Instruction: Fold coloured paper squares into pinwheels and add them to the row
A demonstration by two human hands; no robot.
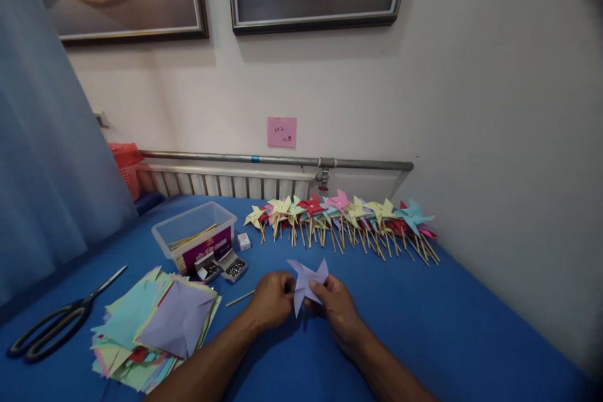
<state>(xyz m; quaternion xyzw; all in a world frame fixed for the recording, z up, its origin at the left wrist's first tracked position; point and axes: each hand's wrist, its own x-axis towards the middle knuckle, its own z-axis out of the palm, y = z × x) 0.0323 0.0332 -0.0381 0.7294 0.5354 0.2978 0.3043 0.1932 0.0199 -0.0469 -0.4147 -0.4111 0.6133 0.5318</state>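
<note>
A lavender paper pinwheel head [307, 281] is pinched between both my hands above the blue table [424, 326]. My left hand [272, 298] grips its left side with fingers closed. My right hand [335, 304] holds its right and lower edge, fingers closed too. A thin wooden stick [240, 298] lies on the table just left of my left hand. Several finished pinwheels [343, 220] on sticks lie in a row at the back of the table by the wall.
A stack of coloured paper squares [155, 326] sits at the front left, with black scissors [56, 320] further left. A clear plastic tub of sticks [194, 232] and small boxes of pins [221, 267] stand behind the stack. A radiator [226, 183] runs along the wall.
</note>
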